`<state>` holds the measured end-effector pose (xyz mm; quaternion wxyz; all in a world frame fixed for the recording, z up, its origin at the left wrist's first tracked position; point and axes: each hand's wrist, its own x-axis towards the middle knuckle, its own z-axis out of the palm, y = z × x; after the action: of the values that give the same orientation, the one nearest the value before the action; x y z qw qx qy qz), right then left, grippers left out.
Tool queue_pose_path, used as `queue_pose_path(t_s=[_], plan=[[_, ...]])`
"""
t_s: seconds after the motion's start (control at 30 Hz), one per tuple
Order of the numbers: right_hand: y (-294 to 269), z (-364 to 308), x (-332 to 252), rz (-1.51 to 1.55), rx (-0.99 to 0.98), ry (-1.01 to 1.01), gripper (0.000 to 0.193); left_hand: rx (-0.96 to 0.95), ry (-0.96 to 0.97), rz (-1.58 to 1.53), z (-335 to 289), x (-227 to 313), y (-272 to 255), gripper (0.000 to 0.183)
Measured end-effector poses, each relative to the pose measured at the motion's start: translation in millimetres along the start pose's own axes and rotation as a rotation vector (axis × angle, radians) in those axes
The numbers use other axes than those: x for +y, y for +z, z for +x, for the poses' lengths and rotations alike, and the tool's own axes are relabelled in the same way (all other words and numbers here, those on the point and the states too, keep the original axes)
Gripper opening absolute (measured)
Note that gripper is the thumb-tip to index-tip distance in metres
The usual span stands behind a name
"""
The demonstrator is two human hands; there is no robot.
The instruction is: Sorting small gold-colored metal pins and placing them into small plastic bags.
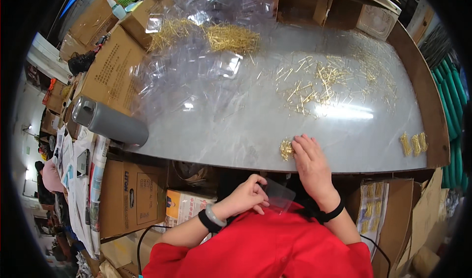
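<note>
Gold pins (286,149) lie bunched at the near edge of the grey table (236,130), under the spread fingertips of the right hand (309,162), which presses them without clenching. Below the edge, the left hand (248,195) pinches a clear plastic blister tray (278,195). More loose pins (319,84) lie scattered beyond.

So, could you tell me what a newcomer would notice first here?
Probably the gold pins scattered across the grey table, with clear trays heaped at its far left. Nearer, the right hand presses a small pin bundle, while the left hand holds a clear sleeve.
</note>
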<state>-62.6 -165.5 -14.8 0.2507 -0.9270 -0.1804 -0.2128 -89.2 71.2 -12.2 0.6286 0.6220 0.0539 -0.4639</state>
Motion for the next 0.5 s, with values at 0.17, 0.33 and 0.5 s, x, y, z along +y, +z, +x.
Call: queue_pose_path(t_s=[0.17, 0.33, 0.5], plan=[[-1.7, 0.3, -4.8, -0.027, -0.015, -0.009, 0.036, 0.023, 0.036, 0.006, 14.7, -11.5, -1.3, 0.047], [0.1, -3.5, -8.4, -0.025, -0.006, -0.023, 0.037, -0.017, 0.020, -0.583, 29.2, -1.5, 13.9, 0.048], [-5.4, -10.6, -16.3, -0.004, -0.063, -0.035, 0.038, -0.214, 0.059, -0.783, 17.0, 9.5, 6.7, 0.043]])
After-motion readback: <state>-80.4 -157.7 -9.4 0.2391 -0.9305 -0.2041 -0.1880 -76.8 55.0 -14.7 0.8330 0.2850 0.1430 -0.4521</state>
